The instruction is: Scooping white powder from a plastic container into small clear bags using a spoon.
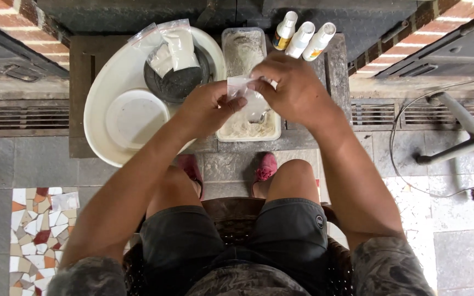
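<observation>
Clear plastic, a small bag (pixel 243 87), is pinched betw. both hands above the middle of the surface (pixel 78 82), over the near end of a rectangular clear tub (pixel 248 52). Left hand (pixel 209 107) is closed on the bag's left edge w/ thumb and fingers together; right hand (pixel 294 87) is clamped on its right edge, fingers curled. Bag is held off the surface, touching nothing but the hands. Pale powder (pixel 243 129) is seen in the tub below, w/ a metal spoon (pixel 259 116) partly hidden under the hands. Three white spray bottles (pixel 303 37) are laid side by side at the far right edge of the surface, just beside the tub. A big white basin (pixel 105 71) is set on the left half, overhanging the near edge; inside it are a white plate (pixel 135 118) and a dark round bowl (pixel 185 82), and filled clear bags (pixel 171 46) are rested on the bowl. Surface is dark wood, low, on a grey stone floor (pixel 28 159). Pink shoes (pixel 267 164) are seen under the near edge. A white cable (pixel 407 137) and chair base (pixel 467 137) are well apart to the right.
</observation>
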